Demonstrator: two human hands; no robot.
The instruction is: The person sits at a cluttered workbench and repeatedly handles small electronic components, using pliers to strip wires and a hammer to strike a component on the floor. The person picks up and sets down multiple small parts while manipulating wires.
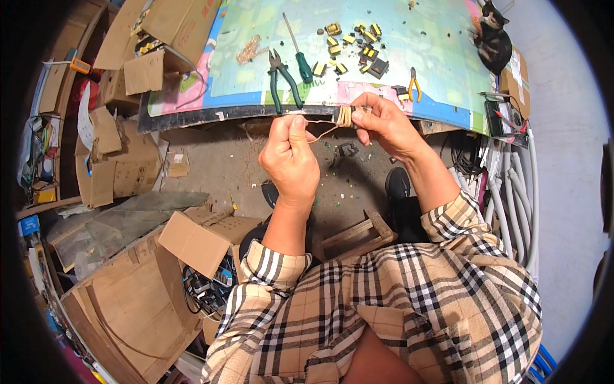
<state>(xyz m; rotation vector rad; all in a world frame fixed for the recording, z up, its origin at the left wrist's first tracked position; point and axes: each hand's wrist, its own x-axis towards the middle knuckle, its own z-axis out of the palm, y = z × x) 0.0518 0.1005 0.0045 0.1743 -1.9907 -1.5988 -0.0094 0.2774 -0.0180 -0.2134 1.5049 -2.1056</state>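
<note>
Just off the table's near edge, my right hand (387, 125) pinches one end of a small dark bobbin wound with copper-coloured wire (345, 116). From this coil a loose strand of wire (327, 133) loops leftward to my left hand (291, 157). The left thumb and fingers are pressed together on the strand. On the table beyond lie green-handled pliers (281, 78), a screwdriver (302, 61) with a green handle, and several small black-and-yellow transformers (369, 52). Yellow-handled cutters (415, 84) rest right of them. A tangle of copper wire (249, 50) sits further left.
A cat (494, 45) lies at the table's (256, 29) right end. Cardboard boxes (118, 160) crowd the left side. Below my hands are a wooden stool (358, 237) and a littered floor (224, 169). Grey pipes (517, 198) stand at the right, by the wall.
</note>
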